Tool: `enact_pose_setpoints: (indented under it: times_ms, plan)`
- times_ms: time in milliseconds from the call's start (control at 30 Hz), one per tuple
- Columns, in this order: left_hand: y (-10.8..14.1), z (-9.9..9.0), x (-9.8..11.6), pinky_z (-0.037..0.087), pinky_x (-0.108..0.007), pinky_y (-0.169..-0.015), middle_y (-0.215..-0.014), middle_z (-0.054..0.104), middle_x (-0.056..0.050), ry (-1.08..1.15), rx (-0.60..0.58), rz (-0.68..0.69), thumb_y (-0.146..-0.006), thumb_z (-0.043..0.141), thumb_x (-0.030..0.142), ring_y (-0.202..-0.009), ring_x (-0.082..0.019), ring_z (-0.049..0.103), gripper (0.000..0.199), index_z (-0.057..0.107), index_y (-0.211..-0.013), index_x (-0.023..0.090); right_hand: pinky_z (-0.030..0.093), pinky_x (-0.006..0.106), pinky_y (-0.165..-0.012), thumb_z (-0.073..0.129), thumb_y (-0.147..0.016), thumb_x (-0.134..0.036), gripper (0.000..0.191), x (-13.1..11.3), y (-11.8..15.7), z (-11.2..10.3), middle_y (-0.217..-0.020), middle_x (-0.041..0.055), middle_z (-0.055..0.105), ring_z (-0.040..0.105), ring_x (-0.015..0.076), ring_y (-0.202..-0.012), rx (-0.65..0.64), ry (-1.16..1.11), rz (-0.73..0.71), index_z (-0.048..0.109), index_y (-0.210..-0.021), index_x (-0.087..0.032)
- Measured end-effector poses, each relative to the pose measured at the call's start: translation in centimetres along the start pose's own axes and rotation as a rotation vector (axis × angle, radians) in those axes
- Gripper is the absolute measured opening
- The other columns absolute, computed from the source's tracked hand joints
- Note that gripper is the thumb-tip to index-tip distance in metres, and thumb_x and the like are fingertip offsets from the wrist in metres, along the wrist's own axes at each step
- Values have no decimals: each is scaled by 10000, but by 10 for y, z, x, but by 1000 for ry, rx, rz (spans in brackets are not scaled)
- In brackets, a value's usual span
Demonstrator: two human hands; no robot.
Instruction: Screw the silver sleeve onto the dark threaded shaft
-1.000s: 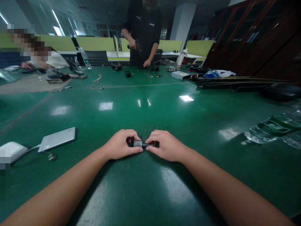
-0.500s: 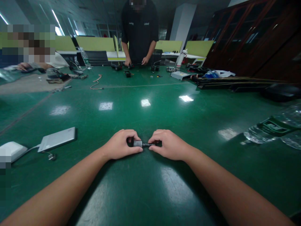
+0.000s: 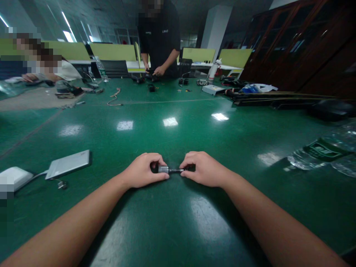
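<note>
Between thumb and fingers, my left hand (image 3: 143,170) grips a short silver metal cylinder (image 3: 163,169). A thin dark rod (image 3: 174,171) sticks out of its right end, lying level just over the green table. My right hand (image 3: 204,169) pinches the rod's far end with thumb and fingertips, so its tip is partly covered. I cannot make out whether rod and cylinder are one piece.
To the left lie a silver flat box (image 3: 68,164) with a cable and a white rounded device (image 3: 15,178). Clear plastic bottles (image 3: 319,152) lie at the right. Across the green table (image 3: 172,141), a person in a dark shirt (image 3: 160,40) handles dark parts; another person sits far left.
My right hand has slid a little to the right along the rod, showing more of it. My left hand stays put. The person opposite has brought both hands together.
</note>
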State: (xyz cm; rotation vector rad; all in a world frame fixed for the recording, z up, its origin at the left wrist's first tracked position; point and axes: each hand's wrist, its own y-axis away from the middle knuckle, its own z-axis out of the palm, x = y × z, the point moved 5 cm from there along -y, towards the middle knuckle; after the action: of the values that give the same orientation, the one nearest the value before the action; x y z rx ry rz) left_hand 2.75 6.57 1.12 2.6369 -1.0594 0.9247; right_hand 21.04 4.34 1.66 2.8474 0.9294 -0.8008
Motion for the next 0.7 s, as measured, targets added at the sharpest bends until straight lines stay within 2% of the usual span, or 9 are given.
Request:
enact_pose_setpoints:
  times_ms: [400,700]
  plan:
    - [1,0,-1,378,-246,-627,-762,641,3,7,5,1,-769,742,400,-675,-141,554,244,695,-855,176,426,256,-659,730,-769,-185,110,8,4,-12,-799,28,682,604,137,-717,-40,20,85,775,-869,-186]
    - [1,0,-1,373,-247,-628,-757,634,5,-2,7,-1,-773,737,401,-675,-143,553,240,693,-854,179,437,262,-652,738,-767,-194,113,7,3,-8,-798,27,682,608,137,-713,-20,-22,66,776,-873,-187]
